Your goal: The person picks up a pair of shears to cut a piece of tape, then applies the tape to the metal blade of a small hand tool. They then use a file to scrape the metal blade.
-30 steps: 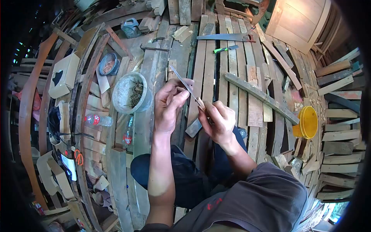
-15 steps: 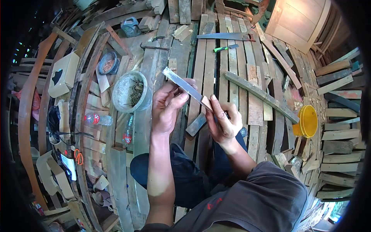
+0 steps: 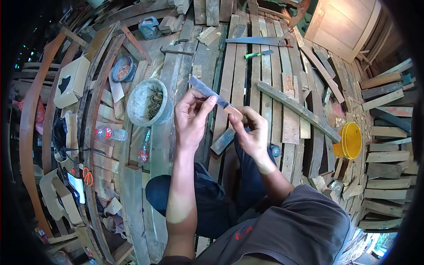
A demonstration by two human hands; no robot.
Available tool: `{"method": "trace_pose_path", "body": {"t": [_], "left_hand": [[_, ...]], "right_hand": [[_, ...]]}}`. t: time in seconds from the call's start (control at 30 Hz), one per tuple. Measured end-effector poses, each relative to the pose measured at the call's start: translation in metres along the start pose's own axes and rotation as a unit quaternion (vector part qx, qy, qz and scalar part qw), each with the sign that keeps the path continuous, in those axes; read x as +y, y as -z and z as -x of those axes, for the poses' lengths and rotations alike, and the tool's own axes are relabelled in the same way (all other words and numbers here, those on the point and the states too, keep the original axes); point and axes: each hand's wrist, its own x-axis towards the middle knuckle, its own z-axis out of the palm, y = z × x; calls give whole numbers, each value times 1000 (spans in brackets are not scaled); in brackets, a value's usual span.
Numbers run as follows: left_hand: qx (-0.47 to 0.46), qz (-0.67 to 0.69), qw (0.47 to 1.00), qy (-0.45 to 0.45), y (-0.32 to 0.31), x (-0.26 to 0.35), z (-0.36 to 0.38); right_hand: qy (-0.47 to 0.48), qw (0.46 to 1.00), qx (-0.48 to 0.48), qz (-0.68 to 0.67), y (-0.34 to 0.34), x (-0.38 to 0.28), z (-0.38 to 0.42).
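Note:
In the head view, a flat grey metal blade [image 3: 202, 89] slants from upper left down to a short reddish-brown wooden piece [image 3: 234, 112] at its lower right end. My left hand [image 3: 190, 119] is closed on the blade, thumb pressed on its face and fingers curled behind. The wooden piece is pinched between thumb and fingers of my right hand [image 3: 253, 134], the thumb along its lower side. Both hands are raised over my lap. Below them, a short grey wood block [image 3: 223, 141] lies on the planks.
A hand saw [image 3: 256, 41], a green-handled tool [image 3: 255, 55] and a hammer [image 3: 177, 52] lie ahead on the slatted planks. A grey bucket [image 3: 136, 108] stands left, a yellow bucket [image 3: 352, 141] right. A long beam [image 3: 300, 111] crosses the right side. Orange scissors [image 3: 88, 176] lie left.
The blade and wooden piece have been turned, so more of the wood's broad face shows. My right hand has shifted slightly left, its thumb now under the wood and its index finger bent.

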Motion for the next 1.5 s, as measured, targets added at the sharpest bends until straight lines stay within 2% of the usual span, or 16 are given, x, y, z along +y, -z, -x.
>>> {"method": "trace_pose_path", "body": {"t": [0.07, 0.2, 0.43, 0.57, 0.6, 0.63, 0.7, 0.77, 0.83, 0.87, 0.9, 0.97, 1.07, 1.2, 1.33, 1.5], "left_hand": [[59, -28, 998, -8, -6, -15, 1], [127, -102, 987, -14, -15, -43, 3], [168, -128, 977, -15, -21, -84, 0], [149, -193, 970, 23, -22, -96, 1], [148, -216, 965, 27, -19, -100, 1], [149, -237, 959, 32, -15, -104, 0], [120, -395, 908, 68, 2, -123, -3], [90, -421, 896, 110, 34, -164, 3], [156, -378, 888, 210, 89, -257, 19], [202, -411, 848, 268, 91, -269, 28], [255, -496, 789, 258, 97, -313, 41], [272, -495, 779, 273, 94, -363, 71], [277, -546, 737, 286, 76, -408, 99], [298, -631, 679, 228, 63, -434, 105], [288, -653, 677, 181, 74, -440, 101], [297, -675, 651, 176, 72, -435, 92]], "right_hand": [[55, 994, 64, 73, -5, -2, -3], [170, 965, 29, 196, -2, 15, -7], [164, 958, -4, 235, -1, 51, -8], [9, 992, -13, 128, 1, 91, -16], [-87, 993, -45, 67, 4, 110, -20], [-175, 979, -107, 16, 12, 131, -25], [-243, 948, -166, -124, 20, 204, -24], [-281, 931, -208, -102, 27, 253, -13], [-257, 932, -254, -8, 28, 316, 4], [-269, 927, -263, -2, 25, 329, 14], [-279, 922, -269, 6, 24, 341, 24], [-299, 913, -278, 20, 19, 374, 45], [-259, 913, -299, 104, 15, 361, 62], [-204, 904, -320, 195, 5, 344, 74], [-100, 880, -398, 240, 1, 350, 89], [-91, 868, -375, 312, -13, 362, 105]]}}
